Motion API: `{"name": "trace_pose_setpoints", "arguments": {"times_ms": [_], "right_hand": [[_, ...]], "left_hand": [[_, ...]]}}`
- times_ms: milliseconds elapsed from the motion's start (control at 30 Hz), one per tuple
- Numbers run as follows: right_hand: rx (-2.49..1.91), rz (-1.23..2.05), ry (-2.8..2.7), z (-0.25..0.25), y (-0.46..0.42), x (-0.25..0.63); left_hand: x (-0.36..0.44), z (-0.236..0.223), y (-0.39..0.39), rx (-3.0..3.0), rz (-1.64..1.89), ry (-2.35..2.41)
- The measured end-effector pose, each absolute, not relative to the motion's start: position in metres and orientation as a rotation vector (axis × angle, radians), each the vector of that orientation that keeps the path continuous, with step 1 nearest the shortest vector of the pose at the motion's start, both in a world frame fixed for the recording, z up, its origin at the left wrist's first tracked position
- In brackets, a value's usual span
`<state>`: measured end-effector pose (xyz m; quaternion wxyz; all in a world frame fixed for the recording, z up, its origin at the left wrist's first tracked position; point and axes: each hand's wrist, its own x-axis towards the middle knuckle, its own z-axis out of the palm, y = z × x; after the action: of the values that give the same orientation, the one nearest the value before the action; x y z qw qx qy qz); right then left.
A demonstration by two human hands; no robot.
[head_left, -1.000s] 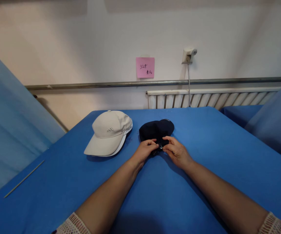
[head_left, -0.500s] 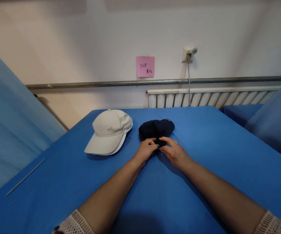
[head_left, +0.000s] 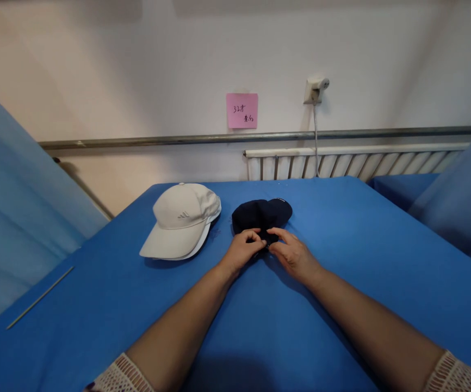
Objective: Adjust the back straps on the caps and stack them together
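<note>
A dark navy cap (head_left: 260, 213) lies on the blue-covered table (head_left: 341, 261), its back toward me. My left hand (head_left: 243, 250) and my right hand (head_left: 293, 253) meet at the cap's near edge, fingertips pinched together on the rear strap. The strap itself is mostly hidden under my fingers. A beige cap (head_left: 180, 219) with a small logo sits to the left of the dark one, resting on a white brim; neither hand touches it.
A thin stick (head_left: 39, 297) lies near the table's left edge. Blue drapes hang at left and right. Behind the table are a white radiator (head_left: 353, 165), a metal rail, a pink note (head_left: 242, 110) and a wall socket with a cord.
My fingertips have drawn closer together on the dark cap's strap, and the right hand shifted slightly left. The caps stayed where they were.
</note>
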<state>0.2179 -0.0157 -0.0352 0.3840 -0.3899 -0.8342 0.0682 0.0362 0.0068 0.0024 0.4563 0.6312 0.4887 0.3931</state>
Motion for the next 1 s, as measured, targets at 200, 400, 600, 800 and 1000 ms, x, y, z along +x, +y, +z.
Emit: {"name": "trace_pose_setpoints", "arguments": {"times_ms": [200, 400, 600, 800, 1000], "right_hand": [[-0.974, 0.136, -2.13, -0.036, -0.014, 0.218], [-0.977, 0.09, -2.174, -0.033, -0.018, 0.215], [-0.963, 0.062, -2.216, -0.031, -0.021, 0.212], [-0.974, 0.125, -2.182, -0.029, -0.022, 0.213], [-0.956, 0.151, -2.113, -0.028, -0.021, 0.215]], "left_hand": [[0.037, 0.001, 0.007, 1.449, 0.973, 1.153], [0.035, -0.005, 0.01, 1.395, 0.955, 1.167], [0.04, -0.011, 0.01, 1.357, 0.943, 1.213], [0.04, -0.006, 0.006, 1.337, 0.951, 1.2], [0.028, 0.002, 0.006, 1.296, 0.897, 1.085]]}}
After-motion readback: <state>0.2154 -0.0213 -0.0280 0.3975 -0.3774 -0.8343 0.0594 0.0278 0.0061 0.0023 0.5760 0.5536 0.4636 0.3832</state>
